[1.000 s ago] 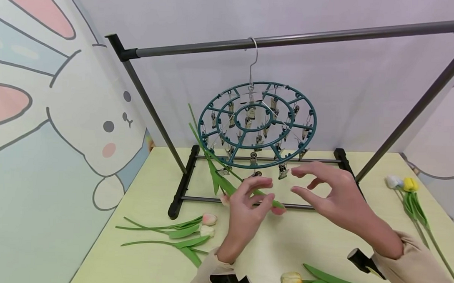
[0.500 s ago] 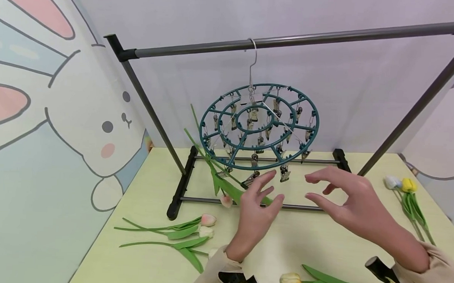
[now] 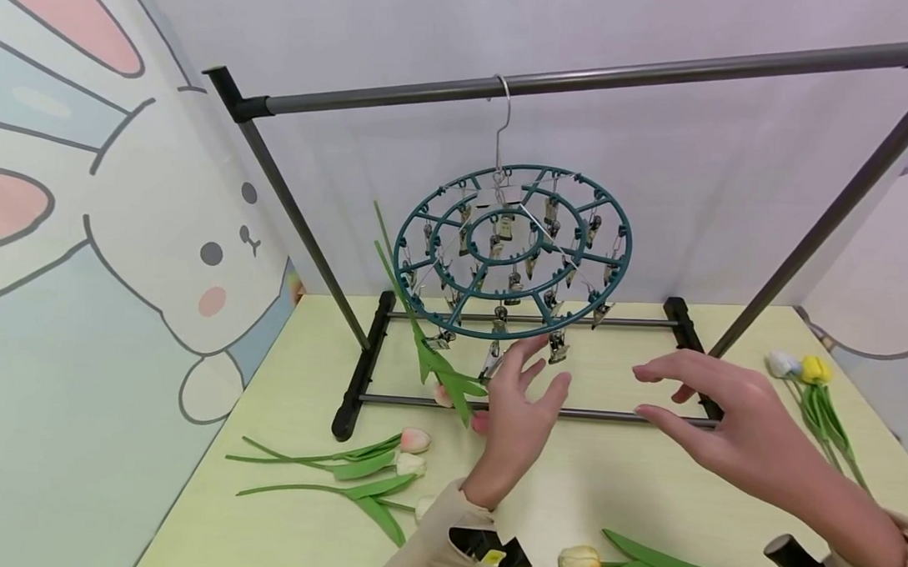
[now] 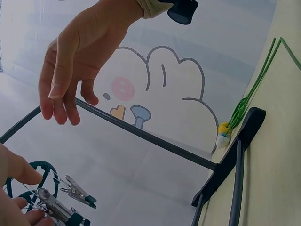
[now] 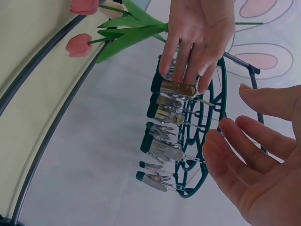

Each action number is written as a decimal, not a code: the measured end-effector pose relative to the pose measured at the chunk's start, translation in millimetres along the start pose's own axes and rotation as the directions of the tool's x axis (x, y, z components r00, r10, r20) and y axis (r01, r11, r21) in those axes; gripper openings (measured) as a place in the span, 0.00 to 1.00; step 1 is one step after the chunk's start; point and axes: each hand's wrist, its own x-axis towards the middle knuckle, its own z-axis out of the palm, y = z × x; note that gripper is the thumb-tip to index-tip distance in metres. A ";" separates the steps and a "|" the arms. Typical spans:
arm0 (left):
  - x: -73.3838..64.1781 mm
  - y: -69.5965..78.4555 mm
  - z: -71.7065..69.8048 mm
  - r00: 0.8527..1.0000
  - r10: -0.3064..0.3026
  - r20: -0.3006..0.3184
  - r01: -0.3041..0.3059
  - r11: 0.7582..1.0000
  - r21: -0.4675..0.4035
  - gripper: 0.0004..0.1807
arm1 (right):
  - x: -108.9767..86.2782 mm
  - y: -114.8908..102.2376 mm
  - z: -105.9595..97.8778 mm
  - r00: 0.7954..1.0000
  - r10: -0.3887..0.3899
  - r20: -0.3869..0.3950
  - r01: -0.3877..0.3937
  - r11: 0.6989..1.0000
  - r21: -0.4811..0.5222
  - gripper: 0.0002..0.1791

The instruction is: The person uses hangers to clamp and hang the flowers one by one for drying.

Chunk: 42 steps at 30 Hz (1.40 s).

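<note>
A round green clip hanger (image 3: 511,331) hangs by its hook, metal clips all around it. At its front left rim, pink tulips with green leaves (image 3: 439,366) hang tilted, blooms lowest, stems rising past the ring. My left hand (image 3: 520,428) is just below the front rim, fingers relaxed beside the front clips; in the right wrist view its fingertips overlap a clip (image 5: 176,88), and contact is unclear. Farther right, my right hand (image 3: 749,436) is held in the air, thumb and fingers apart, holding nothing. The left wrist view shows the clips (image 4: 59,207) beside my left fingers.
A dark metal rack (image 3: 619,79) carries the hanger above a pale table (image 3: 270,377). White and pink tulips (image 3: 373,460) lie at left, a cream-yellow tulip (image 3: 581,563) in front, and white and yellow tulips (image 3: 815,371) at right.
My right hand has drawn away to the right. The left hand has shifted slightly right, and the hanging tulips have swung leftward, with a pink bloom now left of that hand. The hanger sways slightly.
</note>
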 end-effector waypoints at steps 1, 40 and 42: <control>0.8 -0.6 0.6 1.000 0.008 -0.008 -0.008 1.000 0.002 0.23 | -1.2 0.1 -0.6 1.000 0.006 0.004 -0.006 1.000 -0.005 0.27; 7.6 1.2 1.7 0.998 0.018 -0.056 -0.021 0.999 -0.047 0.14 | -84.4 51.9 1.1 0.959 0.164 0.232 -0.144 0.984 -0.104 0.29; 7.8 -3.7 1.1 0.998 0.025 -0.051 -0.028 0.999 -0.047 0.15 | -90.6 55.9 1.3 0.950 0.166 0.265 -0.143 0.984 -0.106 0.28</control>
